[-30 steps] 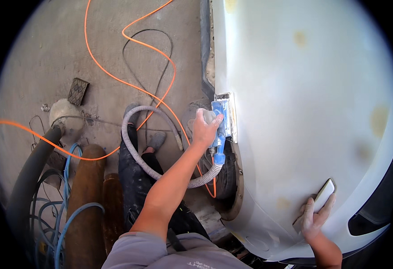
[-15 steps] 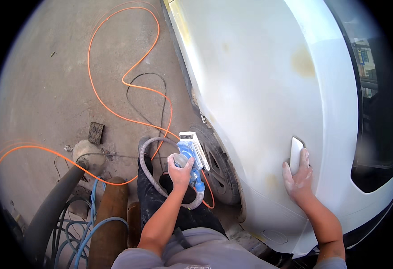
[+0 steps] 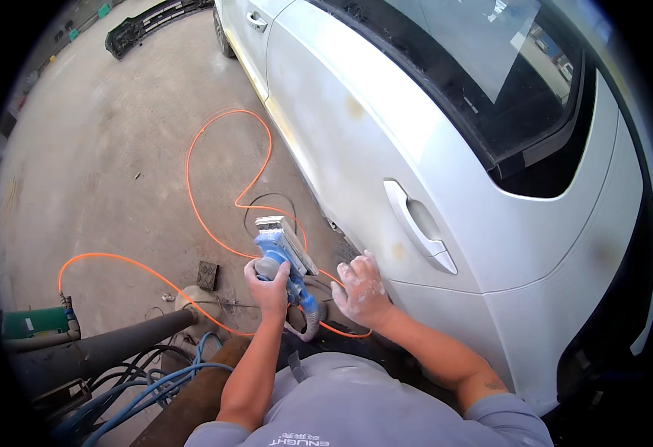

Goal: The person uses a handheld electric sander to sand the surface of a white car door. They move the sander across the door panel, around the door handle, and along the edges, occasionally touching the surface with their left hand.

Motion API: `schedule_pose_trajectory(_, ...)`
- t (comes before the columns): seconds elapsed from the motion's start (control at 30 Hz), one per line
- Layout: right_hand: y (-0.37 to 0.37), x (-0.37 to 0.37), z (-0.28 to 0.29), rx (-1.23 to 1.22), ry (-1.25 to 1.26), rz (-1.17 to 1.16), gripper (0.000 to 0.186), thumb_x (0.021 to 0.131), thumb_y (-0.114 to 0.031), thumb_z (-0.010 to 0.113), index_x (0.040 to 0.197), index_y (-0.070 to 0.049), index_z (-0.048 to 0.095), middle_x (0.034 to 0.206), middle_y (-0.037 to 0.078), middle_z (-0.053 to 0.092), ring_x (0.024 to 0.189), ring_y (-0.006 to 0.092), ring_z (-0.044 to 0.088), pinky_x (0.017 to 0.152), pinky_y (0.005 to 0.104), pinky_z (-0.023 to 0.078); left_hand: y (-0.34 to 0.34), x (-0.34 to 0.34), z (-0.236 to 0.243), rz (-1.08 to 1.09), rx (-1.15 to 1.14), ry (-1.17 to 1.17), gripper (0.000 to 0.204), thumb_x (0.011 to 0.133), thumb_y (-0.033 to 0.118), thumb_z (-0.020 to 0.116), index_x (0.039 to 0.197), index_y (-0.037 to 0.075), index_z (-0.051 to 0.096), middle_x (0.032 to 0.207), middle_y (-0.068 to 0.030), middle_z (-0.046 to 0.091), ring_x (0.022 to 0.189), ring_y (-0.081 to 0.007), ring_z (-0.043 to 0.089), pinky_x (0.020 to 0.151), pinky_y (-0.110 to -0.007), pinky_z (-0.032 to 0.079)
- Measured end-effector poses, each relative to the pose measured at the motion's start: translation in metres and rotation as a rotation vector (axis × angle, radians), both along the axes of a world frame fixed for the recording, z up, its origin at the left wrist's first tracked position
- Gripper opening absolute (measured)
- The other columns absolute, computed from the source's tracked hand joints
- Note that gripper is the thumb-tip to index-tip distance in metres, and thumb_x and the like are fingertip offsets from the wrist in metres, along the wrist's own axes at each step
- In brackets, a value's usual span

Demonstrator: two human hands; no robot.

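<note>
My left hand [image 3: 268, 289] is closed around the rounded top of a blue power sander [image 3: 280, 249]. White dust coats the sander, and its flat pad faces the car side, tilted. A grey ribbed hose [image 3: 310, 322] hangs from the tool's lower end. My right hand [image 3: 360, 287], dusted white, is beside the lower rear part of the white car body [image 3: 446, 186]. Its fingers are loosely bent and slightly apart, with nothing seen in them; whether they touch the panel I cannot tell. Near it are a dull sanded area and a yellowish patch [image 3: 399, 252].
A white door handle [image 3: 419, 227] sits on the panel at right. An orange air hose [image 3: 192, 186] loops over the concrete floor. Lower left are a dark pole [image 3: 118, 339], blue hoses [image 3: 140, 395] and a green object [image 3: 34, 323]. A black bumper part [image 3: 148, 26] lies far off.
My right hand has left the door handle and moved left and down the panel. The sander remains in my left hand. The view has shifted, showing more of the car and floor ahead.
</note>
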State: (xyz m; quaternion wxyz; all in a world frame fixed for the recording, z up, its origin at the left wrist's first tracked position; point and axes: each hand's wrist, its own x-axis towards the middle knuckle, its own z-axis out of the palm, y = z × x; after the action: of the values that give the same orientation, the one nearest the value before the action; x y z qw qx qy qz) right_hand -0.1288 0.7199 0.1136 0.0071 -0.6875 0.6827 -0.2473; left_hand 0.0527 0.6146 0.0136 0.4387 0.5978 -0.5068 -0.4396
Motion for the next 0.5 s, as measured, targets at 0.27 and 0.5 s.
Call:
schedule_pose_trajectory(0.27, 0.053, 0.066, 0.028, 0.132, -0.753, -0.394, 0.076, 0.08, -0.025, 0.084, 0.136, 0.006, 0.044, 0.125, 0.032, 0.062, 0.117, 0.0519, 0.061, 0.098, 0.0526, 0.05, 0.078, -0.045, 0.143, -0.151, -0.116, 0.172, 0.069, 0.077, 0.028, 0.093, 0.124, -0.002, 0.052, 0.115, -0.0128, 0.056, 0.102, -0.0238, 0.059, 0.092, -0.039, 0.05)
schedule_pose_trajectory(0.5, 0.088, -0.027, 0.028, -0.231, -0.628, -0.447, 0.068, 0.07, -0.031, 0.092, 0.123, 0.0, 0.061, 0.104, 0.017, 0.074, 0.091, 0.0347, 0.075, 0.077, 0.0428, 0.059, 0.102, -0.082, 0.203, -0.76, -0.238, 0.464, 0.092, 0.087, 0.047, 0.083, 0.147, -0.008, 0.041, 0.137, -0.0259, 0.053, 0.124, -0.0373, 0.057, 0.108, -0.044, 0.045)
